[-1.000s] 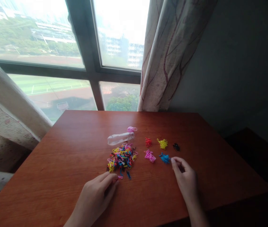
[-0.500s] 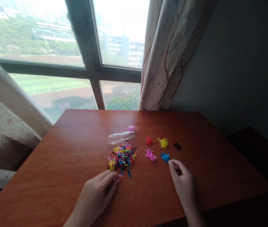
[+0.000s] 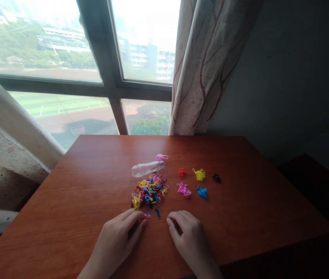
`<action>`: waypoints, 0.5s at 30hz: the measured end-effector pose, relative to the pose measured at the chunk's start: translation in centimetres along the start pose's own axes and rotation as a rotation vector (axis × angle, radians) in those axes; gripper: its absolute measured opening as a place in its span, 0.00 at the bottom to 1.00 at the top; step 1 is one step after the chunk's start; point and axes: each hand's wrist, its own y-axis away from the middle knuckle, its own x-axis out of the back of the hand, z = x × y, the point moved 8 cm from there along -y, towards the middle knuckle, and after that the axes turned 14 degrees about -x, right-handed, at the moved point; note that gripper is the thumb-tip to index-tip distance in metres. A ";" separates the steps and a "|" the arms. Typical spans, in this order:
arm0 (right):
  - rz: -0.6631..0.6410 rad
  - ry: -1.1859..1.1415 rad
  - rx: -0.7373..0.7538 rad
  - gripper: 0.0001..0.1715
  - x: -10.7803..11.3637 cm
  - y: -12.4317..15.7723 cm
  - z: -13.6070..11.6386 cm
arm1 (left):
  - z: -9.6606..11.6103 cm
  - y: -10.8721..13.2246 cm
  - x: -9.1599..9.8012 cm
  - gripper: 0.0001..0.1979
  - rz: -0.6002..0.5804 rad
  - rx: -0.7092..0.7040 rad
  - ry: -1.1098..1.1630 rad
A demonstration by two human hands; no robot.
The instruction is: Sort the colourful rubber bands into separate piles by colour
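Observation:
My left hand [image 3: 120, 234] rests on the table with thumb and forefinger pinched together. At its fingertips is a small pink rubber band [image 3: 148, 216], just below a mixed heap of rubber bands [image 3: 149, 192] in several colours. To the right of a loose dark blue band [image 3: 158, 213], my right hand [image 3: 188, 237] is low over the table, its thumb and forefinger closed with nothing visible between them. Sorted by colour beyond it lie a pink pile [image 3: 184, 190], a blue pile [image 3: 202, 192], a red pile [image 3: 181, 173], a yellow pile [image 3: 199, 174] and a black pile [image 3: 216, 178].
Behind the heap a clear plastic bottle [image 3: 147, 169] lies on its side, with a pink looped piece [image 3: 161, 157] by its mouth. The wooden table [image 3: 65, 201] meets a window at its far edge, with a curtain [image 3: 202, 73] to the right.
My right hand has moved left, away from the blue pile, toward the loose dark blue band. My left hand has stayed at the pink band.

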 end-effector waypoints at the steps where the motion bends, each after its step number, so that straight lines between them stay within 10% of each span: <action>1: -0.006 0.001 0.000 0.10 -0.1 0.0 -0.1 | 0.0 0.0 0.0 0.10 0.001 -0.002 -0.001; 9: -0.023 -0.013 -0.015 0.09 0.1 -0.2 0.0 | 1.5 -0.9 0.9 0.10 0.074 -0.062 -0.104; 15: -0.035 -0.024 -0.018 0.09 0.0 -0.2 0.1 | 3.2 -8.5 0.5 0.12 -0.169 -0.040 -0.197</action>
